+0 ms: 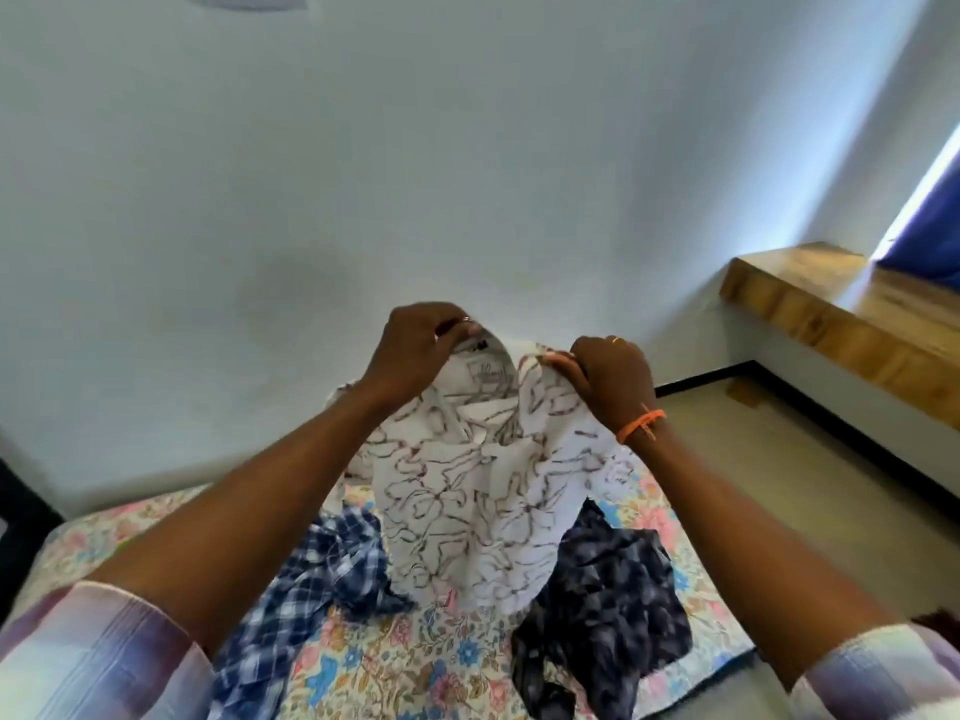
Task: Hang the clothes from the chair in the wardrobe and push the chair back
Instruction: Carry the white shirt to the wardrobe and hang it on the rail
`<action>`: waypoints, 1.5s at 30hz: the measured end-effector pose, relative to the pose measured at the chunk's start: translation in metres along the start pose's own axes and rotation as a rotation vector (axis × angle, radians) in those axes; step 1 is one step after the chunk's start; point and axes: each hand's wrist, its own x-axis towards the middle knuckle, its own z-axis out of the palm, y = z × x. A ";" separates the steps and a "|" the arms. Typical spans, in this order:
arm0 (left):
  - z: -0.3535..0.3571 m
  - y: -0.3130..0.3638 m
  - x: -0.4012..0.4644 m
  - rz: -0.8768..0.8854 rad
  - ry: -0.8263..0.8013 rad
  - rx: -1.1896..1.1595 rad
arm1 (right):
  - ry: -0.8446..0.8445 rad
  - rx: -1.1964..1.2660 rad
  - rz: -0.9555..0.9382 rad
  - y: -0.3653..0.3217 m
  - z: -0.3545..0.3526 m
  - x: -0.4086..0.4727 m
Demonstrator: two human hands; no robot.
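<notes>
Between my hands: white patterned shirt (483, 475), collar uppermost, length hanging straight down; left hand (415, 350) and right hand (608, 381) each pinch a shoulder.

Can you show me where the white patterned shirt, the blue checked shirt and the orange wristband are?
white patterned shirt (467, 511): head view, middle of its hanging front.
blue checked shirt (311, 579): head view, crumpled middle.
orange wristband (640, 424): head view, band on the right wrist.

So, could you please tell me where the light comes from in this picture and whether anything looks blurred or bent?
Head view: daylight enters at the right by the blue curtain, streaking the wall; a soft shadow falls on the wall above the left hand; the wide lens bows the wooden ledge; the sleeves at the bottom corners look soft.
</notes>
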 end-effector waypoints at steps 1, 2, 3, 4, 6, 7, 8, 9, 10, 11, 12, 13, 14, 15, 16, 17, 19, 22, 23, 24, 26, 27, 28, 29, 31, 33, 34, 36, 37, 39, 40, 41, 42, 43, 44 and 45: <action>-0.004 0.014 0.007 0.015 0.024 -0.015 | 0.026 -0.022 0.002 0.006 -0.017 0.001; -0.007 0.031 0.012 0.025 0.033 -0.036 | 0.043 -0.050 0.010 0.012 -0.035 -0.001; -0.008 0.045 0.016 0.028 0.033 -0.061 | 0.047 -0.072 0.032 0.017 -0.048 -0.004; -0.006 0.060 0.020 0.034 0.022 -0.088 | 0.044 -0.095 0.065 0.024 -0.063 -0.010; -0.001 0.085 0.027 0.076 -0.001 -0.089 | 0.047 -0.107 0.102 0.037 -0.087 -0.021; 0.005 0.099 0.028 0.098 -0.016 -0.087 | 0.055 -0.116 0.113 0.045 -0.101 -0.030; 0.012 0.110 0.029 0.112 -0.019 -0.098 | 0.059 -0.127 0.130 0.052 -0.113 -0.038; 0.021 0.124 0.029 0.119 -0.025 -0.118 | 0.063 -0.137 0.150 0.061 -0.126 -0.048; 0.031 0.137 0.030 0.119 -0.015 -0.144 | 0.064 -0.140 0.172 0.070 -0.138 -0.057; 0.040 0.148 0.030 0.109 0.001 -0.166 | 0.061 -0.136 0.197 0.081 -0.148 -0.068; 0.053 0.163 0.032 0.099 0.013 -0.183 | 0.042 -0.141 0.231 0.094 -0.159 -0.080; 0.063 0.176 0.032 0.095 0.018 -0.193 | 0.018 -0.137 0.250 0.105 -0.167 -0.093; 0.076 0.190 0.034 0.104 0.019 -0.205 | -0.002 -0.138 0.274 0.119 -0.177 -0.105; 0.087 0.204 0.036 0.112 0.028 -0.220 | -0.026 -0.141 0.290 0.135 -0.186 -0.118; 0.099 0.219 0.038 0.127 0.034 -0.231 | -0.046 -0.135 0.324 0.150 -0.196 -0.131; 0.111 0.233 0.039 0.124 0.026 -0.250 | -0.070 -0.128 0.350 0.164 -0.206 -0.145; 0.143 0.268 0.040 0.186 0.039 -0.251 | -0.101 -0.134 0.405 0.197 -0.232 -0.173; 0.178 0.301 0.038 0.245 0.042 -0.232 | -0.185 -0.159 0.421 0.228 -0.258 -0.203; 0.197 0.318 0.036 0.289 0.067 -0.230 | -0.202 -0.179 0.433 0.245 -0.269 -0.217; 0.223 0.345 0.032 0.327 0.075 -0.244 | -0.215 -0.204 0.472 0.268 -0.286 -0.238; 0.263 0.388 0.022 0.342 0.052 -0.233 | -0.207 -0.248 0.520 0.304 -0.310 -0.274; 0.287 0.413 0.015 0.350 0.042 -0.239 | -0.213 -0.263 0.558 0.324 -0.323 -0.298; 0.305 0.433 0.009 0.352 0.043 -0.251 | -0.224 -0.275 0.586 0.340 -0.332 -0.318; 0.326 0.456 0.002 0.350 0.037 -0.271 | -0.249 -0.292 0.622 0.354 -0.344 -0.340; 0.358 0.489 -0.009 0.328 -0.018 -0.314 | -0.266 -0.324 0.674 0.376 -0.363 -0.376; 0.394 0.522 -0.017 0.346 -0.104 -0.376 | -0.289 -0.349 0.752 0.399 -0.383 -0.411; 0.414 0.539 -0.021 0.372 -0.145 -0.405 | -0.287 -0.355 0.785 0.410 -0.393 -0.429; 0.446 0.561 -0.024 0.421 -0.211 -0.429 | -0.268 -0.322 0.864 0.429 -0.407 -0.458; 0.466 0.574 -0.025 0.443 -0.241 -0.438 | -0.260 -0.295 0.917 0.440 -0.413 -0.472; 0.501 0.596 -0.025 0.465 -0.294 -0.464 | -0.235 -0.245 0.982 0.464 -0.418 -0.500; 0.517 0.606 -0.025 0.470 -0.321 -0.472 | -0.222 -0.224 1.003 0.476 -0.419 -0.512; 0.532 0.615 -0.024 0.481 -0.343 -0.480 | -0.221 -0.201 1.025 0.486 -0.421 -0.522; 0.550 0.626 -0.022 0.489 -0.362 -0.491 | -0.223 -0.180 1.048 0.499 -0.423 -0.533; 0.565 0.634 -0.021 0.499 -0.374 -0.503 | -0.229 -0.152 1.066 0.510 -0.425 -0.541; 0.581 0.644 -0.018 0.506 -0.391 -0.514 | -0.224 -0.114 1.099 0.523 -0.427 -0.548; 0.595 0.653 -0.015 0.505 -0.406 -0.518 | -0.193 -0.072 1.136 0.533 -0.429 -0.554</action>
